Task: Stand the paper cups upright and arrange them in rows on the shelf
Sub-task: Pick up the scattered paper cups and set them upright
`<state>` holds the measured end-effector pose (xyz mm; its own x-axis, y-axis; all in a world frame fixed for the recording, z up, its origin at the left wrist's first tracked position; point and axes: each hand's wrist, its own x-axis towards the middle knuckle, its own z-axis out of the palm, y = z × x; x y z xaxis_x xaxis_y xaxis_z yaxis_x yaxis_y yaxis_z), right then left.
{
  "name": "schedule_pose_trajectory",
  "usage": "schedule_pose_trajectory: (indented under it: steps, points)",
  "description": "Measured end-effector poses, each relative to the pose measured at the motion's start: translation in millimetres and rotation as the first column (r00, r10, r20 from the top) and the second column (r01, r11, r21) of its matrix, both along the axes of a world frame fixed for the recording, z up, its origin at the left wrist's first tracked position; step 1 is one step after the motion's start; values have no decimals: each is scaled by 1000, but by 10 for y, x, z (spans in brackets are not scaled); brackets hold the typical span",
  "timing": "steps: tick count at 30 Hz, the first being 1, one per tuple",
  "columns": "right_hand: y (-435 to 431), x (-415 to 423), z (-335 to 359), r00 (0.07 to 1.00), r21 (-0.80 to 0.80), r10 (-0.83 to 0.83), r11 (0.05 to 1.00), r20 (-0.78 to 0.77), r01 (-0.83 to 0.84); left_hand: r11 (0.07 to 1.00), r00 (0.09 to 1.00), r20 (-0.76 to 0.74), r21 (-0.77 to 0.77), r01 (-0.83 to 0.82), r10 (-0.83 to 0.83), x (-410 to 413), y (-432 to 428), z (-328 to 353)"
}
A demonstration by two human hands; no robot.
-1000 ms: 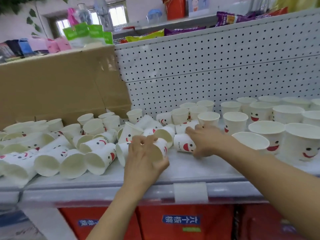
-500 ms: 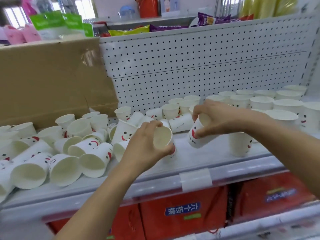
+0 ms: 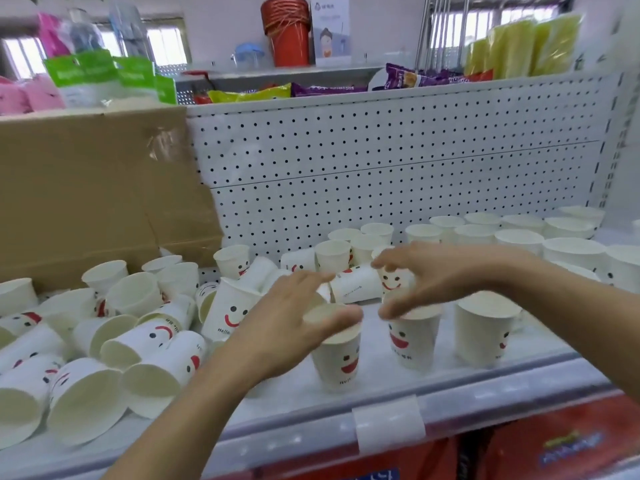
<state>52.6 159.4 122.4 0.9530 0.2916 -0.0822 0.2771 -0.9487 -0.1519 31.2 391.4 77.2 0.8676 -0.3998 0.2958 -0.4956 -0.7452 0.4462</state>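
Two white smiley-face paper cups stand upright near the front of the shelf [image 3: 485, 389]. My left hand [image 3: 287, 320] hovers over the left cup [image 3: 341, 358], fingers spread and thumb lying across its rim. My right hand [image 3: 436, 275] arches above the right cup [image 3: 412, 341], thumb tip at its rim, fingers straight. A third upright cup [image 3: 485, 334] stands to their right. Rows of upright cups [image 3: 519, 237] fill the back right. A heap of toppled cups [image 3: 104, 344] covers the shelf's left half, and one cup [image 3: 356, 285] lies on its side between my hands.
A brown cardboard box [image 3: 86, 195] stands at the back left, and white pegboard [image 3: 381, 161] closes off the rear. A clear label holder [image 3: 388, 424] clips to the shelf's front rail. Red packages [image 3: 554, 452] sit below. Snack bags [image 3: 325, 88] lie on the upper shelf.
Both hands lifted cups from the pile, turned them upright and set them down at the shelf front. The fingers have now spread off the cups. The view has shifted right.
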Motion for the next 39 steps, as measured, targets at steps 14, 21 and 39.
schedule_pose_trajectory:
  steps: [14, 21, 39]
  points:
    - [-327, 1116, -163, 965, -258, 65, 966, 254, 3, 903, 999, -27, 428, -16, 30, 1486, -711, -146]
    - [-496, 1134, -110, 957, -101, 39, 995, 288, -10, 855, 999, 26, 518, 5, -21, 1549, -784, -274]
    - [-179, 975, -64, 978, 195, 198, 959, 67, -207, 955, 997, -78, 294, 28, -5, 1133, 154, 39]
